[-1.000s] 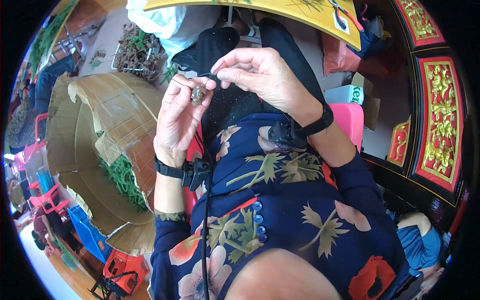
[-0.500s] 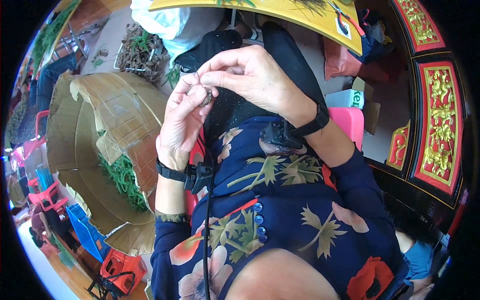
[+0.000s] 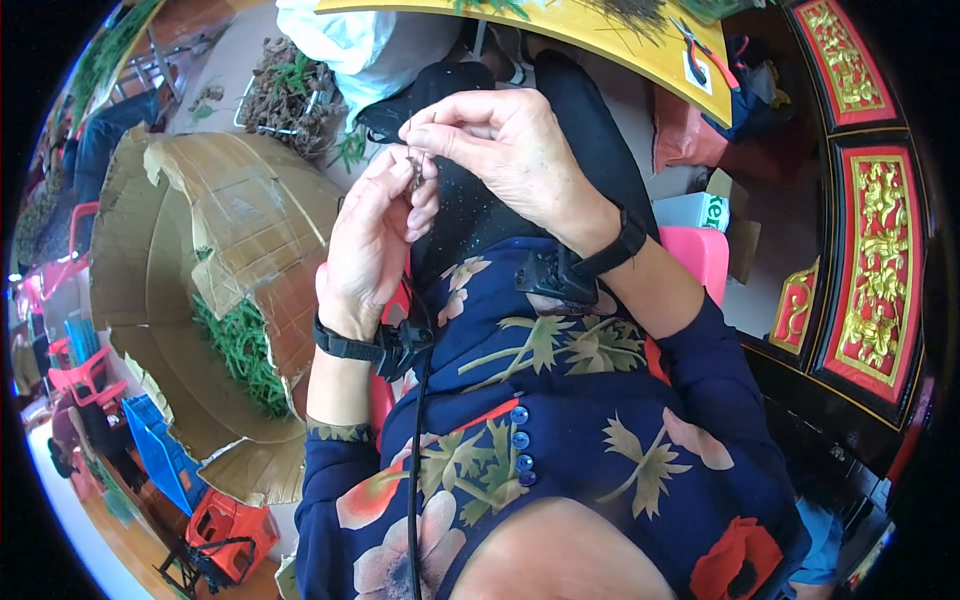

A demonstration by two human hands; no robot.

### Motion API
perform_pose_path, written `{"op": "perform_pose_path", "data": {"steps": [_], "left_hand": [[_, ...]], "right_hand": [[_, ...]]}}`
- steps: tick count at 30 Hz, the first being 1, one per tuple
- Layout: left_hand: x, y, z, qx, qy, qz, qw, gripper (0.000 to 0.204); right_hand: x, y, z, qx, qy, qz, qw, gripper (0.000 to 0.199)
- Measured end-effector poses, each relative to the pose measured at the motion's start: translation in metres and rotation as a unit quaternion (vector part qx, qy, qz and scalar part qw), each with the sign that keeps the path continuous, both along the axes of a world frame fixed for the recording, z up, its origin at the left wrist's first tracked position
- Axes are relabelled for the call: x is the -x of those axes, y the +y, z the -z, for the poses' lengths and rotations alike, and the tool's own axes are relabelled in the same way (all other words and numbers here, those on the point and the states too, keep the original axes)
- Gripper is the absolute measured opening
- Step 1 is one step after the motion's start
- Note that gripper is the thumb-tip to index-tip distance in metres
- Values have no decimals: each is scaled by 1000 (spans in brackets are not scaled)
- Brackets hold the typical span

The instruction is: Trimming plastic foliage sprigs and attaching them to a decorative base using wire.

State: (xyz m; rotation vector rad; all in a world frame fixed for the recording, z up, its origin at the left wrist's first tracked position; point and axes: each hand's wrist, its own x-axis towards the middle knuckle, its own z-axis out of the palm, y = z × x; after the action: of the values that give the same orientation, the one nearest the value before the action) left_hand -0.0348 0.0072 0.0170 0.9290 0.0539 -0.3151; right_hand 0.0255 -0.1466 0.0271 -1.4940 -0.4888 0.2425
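Note:
Above my lap, my left hand (image 3: pixel 365 240) is closed, its thumb and fingers pinching a small brown, rough piece (image 3: pixel 416 176) that looks like a pine cone. Fingers cover much of it. My right hand (image 3: pixel 520 150) comes in from the right just above, thumb and forefinger pressed together. A very thin dark strand, like wire, seems to show at that pinch, too fine to make out surely. The two hands' fingertips are close together over my dark trousers (image 3: pixel 455 215).
At left stands a torn cardboard box (image 3: pixel 240 200) with green artificial sprigs (image 3: pixel 240 345) inside. Beyond it, a white basket (image 3: pixel 243 105) holds brown clusters beside a white bag (image 3: pixel 345 50). Pliers (image 3: pixel 692 50) lie on the yellow table (image 3: pixel 570 30) ahead. Carved red-gold panels (image 3: pixel 875 270) stand at right.
My right hand has shifted slightly right and its fingertips have lifted a little from the left hand's. My left hand has turned slightly, still holding the brown piece.

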Motion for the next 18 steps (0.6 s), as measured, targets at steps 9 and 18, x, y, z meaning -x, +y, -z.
{"op": "perform_pose_path", "data": {"steps": [9, 18], "left_hand": [[-1, 4, 3, 32, 23, 4, 999, 14], [-1, 9, 9, -62, 13, 5, 998, 13]], "right_hand": [[8, -7, -23, 154, -84, 35, 984, 9], [1, -9, -10, 130, -358, 4, 925, 9]]}}
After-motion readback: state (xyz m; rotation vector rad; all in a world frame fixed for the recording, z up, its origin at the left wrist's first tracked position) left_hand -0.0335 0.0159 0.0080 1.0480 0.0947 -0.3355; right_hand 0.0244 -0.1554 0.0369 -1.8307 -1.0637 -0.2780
